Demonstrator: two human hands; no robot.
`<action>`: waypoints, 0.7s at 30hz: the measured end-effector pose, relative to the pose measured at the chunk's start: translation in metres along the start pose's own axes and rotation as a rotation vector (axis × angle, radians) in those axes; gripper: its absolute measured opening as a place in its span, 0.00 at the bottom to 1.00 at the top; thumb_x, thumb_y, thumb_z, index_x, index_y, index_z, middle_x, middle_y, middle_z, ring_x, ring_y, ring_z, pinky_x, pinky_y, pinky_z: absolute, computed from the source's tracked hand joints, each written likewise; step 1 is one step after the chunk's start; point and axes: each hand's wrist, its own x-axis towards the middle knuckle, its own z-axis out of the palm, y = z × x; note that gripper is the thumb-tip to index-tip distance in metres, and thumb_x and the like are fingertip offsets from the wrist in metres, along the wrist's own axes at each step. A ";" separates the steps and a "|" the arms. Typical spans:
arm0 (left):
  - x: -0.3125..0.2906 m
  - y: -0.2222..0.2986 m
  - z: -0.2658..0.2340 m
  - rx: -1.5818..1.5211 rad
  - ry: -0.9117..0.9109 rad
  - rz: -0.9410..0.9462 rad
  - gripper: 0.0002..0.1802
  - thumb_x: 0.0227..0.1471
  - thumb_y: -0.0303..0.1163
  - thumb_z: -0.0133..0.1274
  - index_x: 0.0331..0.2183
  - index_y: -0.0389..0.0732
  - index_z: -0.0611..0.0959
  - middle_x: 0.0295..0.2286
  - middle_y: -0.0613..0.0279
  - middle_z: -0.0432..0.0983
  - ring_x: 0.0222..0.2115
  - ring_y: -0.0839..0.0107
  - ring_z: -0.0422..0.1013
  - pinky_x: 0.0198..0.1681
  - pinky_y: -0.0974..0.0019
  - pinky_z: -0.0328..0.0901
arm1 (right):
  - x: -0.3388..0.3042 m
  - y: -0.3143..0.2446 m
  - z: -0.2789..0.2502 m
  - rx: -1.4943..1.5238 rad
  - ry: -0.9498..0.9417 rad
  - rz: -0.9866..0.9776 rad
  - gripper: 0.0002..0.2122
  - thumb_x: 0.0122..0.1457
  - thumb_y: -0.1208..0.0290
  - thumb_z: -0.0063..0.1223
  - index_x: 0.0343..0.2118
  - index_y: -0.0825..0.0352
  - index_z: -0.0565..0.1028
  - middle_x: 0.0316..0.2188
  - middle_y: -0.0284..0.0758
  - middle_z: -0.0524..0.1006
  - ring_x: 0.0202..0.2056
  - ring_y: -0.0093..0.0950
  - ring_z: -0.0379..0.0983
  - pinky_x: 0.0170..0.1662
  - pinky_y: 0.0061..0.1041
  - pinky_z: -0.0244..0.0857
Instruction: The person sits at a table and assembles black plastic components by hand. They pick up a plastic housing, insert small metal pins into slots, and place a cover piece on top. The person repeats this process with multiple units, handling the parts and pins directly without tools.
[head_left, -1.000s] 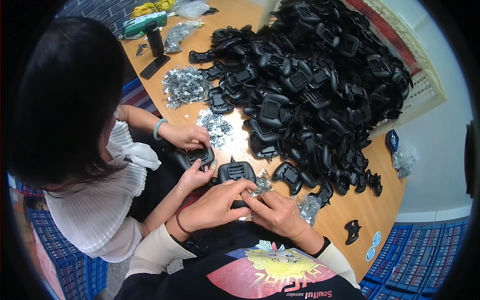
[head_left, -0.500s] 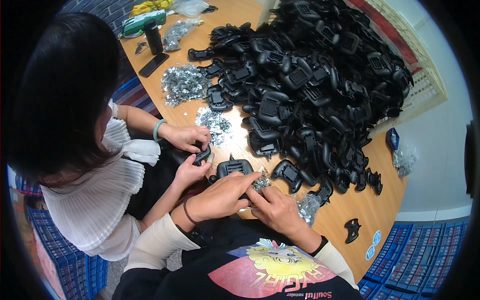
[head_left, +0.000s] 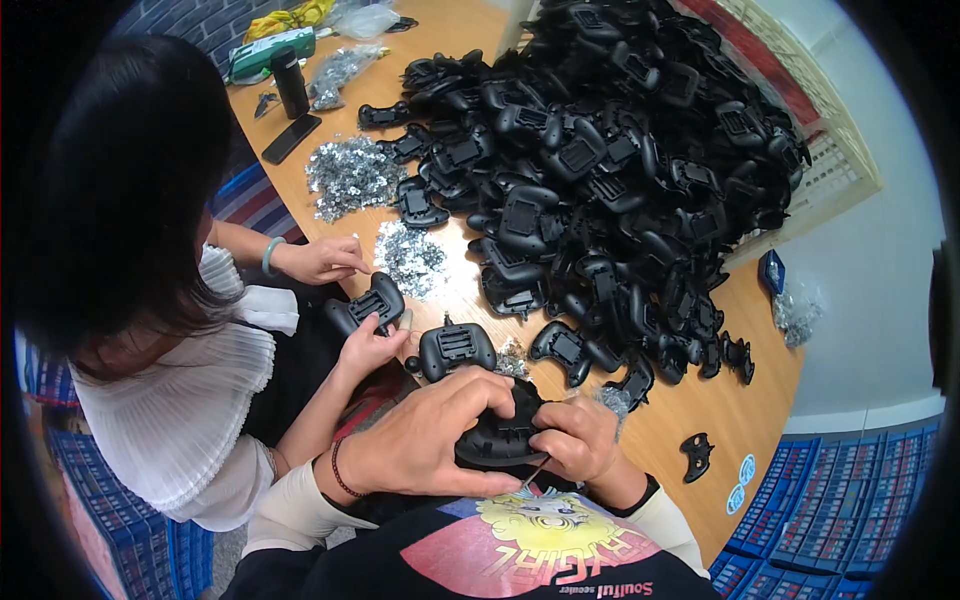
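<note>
Controller shell (head_left: 508,442): state its position.

Near side of the table (head_left: 735,400), between the left hand (head_left: 425,430) and the right hand (head_left: 582,440), in front of the printed shirt (head_left: 540,545). Contact with the table cannot be determined.

State of the fingers?

Left fingers: curled over the shell from its left side, thumb along the near edge. Right fingers: pressed together at the right edge, pinching a thin rod (head_left: 537,471).

Clearance?

Left and far: limited. A second shell (head_left: 456,347) lies just beyond the left hand; a co-worker's hand (head_left: 372,347) is near it. Metal clips (head_left: 512,358) and the large pile of shells (head_left: 530,220) occupy the far side. Right: bare table extends to the curved edge, interrupted by one small black frame (head_left: 697,457), apart from the right hand.
</note>
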 end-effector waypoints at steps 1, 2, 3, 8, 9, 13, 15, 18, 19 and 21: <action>0.000 0.002 0.001 -0.007 -0.007 -0.001 0.33 0.30 0.39 0.69 0.37 0.36 0.71 0.38 0.53 0.69 0.44 0.57 0.68 0.47 0.61 0.63 | 0.001 0.000 -0.001 -0.001 0.006 -0.008 0.12 0.42 0.70 0.58 0.31 0.63 0.70 0.26 0.34 0.72 0.17 0.25 0.66 0.16 0.20 0.58; 0.000 0.006 0.001 -0.006 0.024 0.000 0.30 0.31 0.37 0.69 0.35 0.36 0.72 0.36 0.53 0.70 0.42 0.57 0.69 0.45 0.62 0.64 | 0.003 -0.001 -0.002 -0.008 -0.004 -0.008 0.13 0.42 0.70 0.58 0.31 0.63 0.69 0.26 0.34 0.72 0.17 0.25 0.66 0.16 0.20 0.58; 0.000 0.007 0.001 0.007 0.027 -0.004 0.28 0.32 0.37 0.68 0.35 0.36 0.72 0.36 0.53 0.70 0.42 0.57 0.69 0.44 0.62 0.64 | 0.006 -0.001 -0.003 -0.014 -0.015 -0.007 0.13 0.42 0.70 0.58 0.31 0.64 0.69 0.26 0.34 0.72 0.17 0.25 0.66 0.16 0.20 0.58; 0.000 0.003 0.001 0.058 0.075 0.094 0.20 0.38 0.34 0.63 0.32 0.36 0.73 0.33 0.55 0.67 0.33 0.61 0.69 0.34 0.66 0.65 | 0.006 -0.004 -0.002 -0.033 -0.064 0.027 0.14 0.41 0.69 0.59 0.31 0.64 0.69 0.27 0.34 0.73 0.18 0.25 0.67 0.17 0.20 0.59; 0.000 0.003 0.001 0.042 0.069 0.092 0.20 0.38 0.33 0.63 0.32 0.36 0.73 0.33 0.55 0.67 0.32 0.61 0.68 0.34 0.66 0.65 | 0.006 -0.005 -0.001 -0.035 -0.062 0.029 0.14 0.40 0.69 0.59 0.31 0.64 0.69 0.27 0.34 0.73 0.18 0.25 0.67 0.18 0.20 0.60; 0.001 0.006 -0.003 0.052 0.024 0.091 0.18 0.38 0.32 0.62 0.32 0.37 0.73 0.33 0.56 0.66 0.31 0.61 0.68 0.33 0.65 0.65 | 0.006 -0.008 0.001 -0.024 -0.048 0.034 0.15 0.40 0.69 0.60 0.31 0.64 0.69 0.27 0.34 0.72 0.20 0.26 0.68 0.19 0.21 0.61; 0.004 0.007 -0.006 0.083 -0.006 0.085 0.17 0.38 0.32 0.61 0.32 0.37 0.73 0.33 0.57 0.65 0.30 0.61 0.68 0.33 0.65 0.65 | 0.008 -0.007 0.000 -0.021 -0.065 0.048 0.15 0.40 0.69 0.60 0.32 0.64 0.69 0.27 0.34 0.72 0.20 0.26 0.68 0.19 0.21 0.61; 0.003 0.010 -0.009 0.144 -0.028 0.087 0.16 0.38 0.31 0.60 0.31 0.38 0.74 0.33 0.57 0.65 0.31 0.61 0.68 0.33 0.65 0.65 | 0.009 -0.009 0.000 -0.033 -0.082 0.052 0.15 0.40 0.69 0.60 0.32 0.64 0.70 0.27 0.34 0.72 0.20 0.26 0.69 0.20 0.21 0.62; 0.003 0.011 -0.009 0.169 -0.032 0.087 0.16 0.39 0.31 0.60 0.31 0.38 0.74 0.33 0.57 0.65 0.31 0.60 0.68 0.33 0.64 0.65 | 0.009 -0.009 0.001 -0.038 -0.085 0.054 0.15 0.40 0.69 0.60 0.32 0.64 0.70 0.27 0.34 0.72 0.20 0.26 0.69 0.20 0.21 0.62; 0.002 0.011 -0.009 0.208 -0.029 0.083 0.15 0.39 0.31 0.59 0.31 0.38 0.74 0.33 0.57 0.65 0.32 0.60 0.68 0.33 0.64 0.65 | 0.008 -0.008 0.002 -0.062 -0.078 0.076 0.15 0.40 0.69 0.60 0.32 0.64 0.70 0.27 0.34 0.72 0.21 0.26 0.69 0.20 0.21 0.62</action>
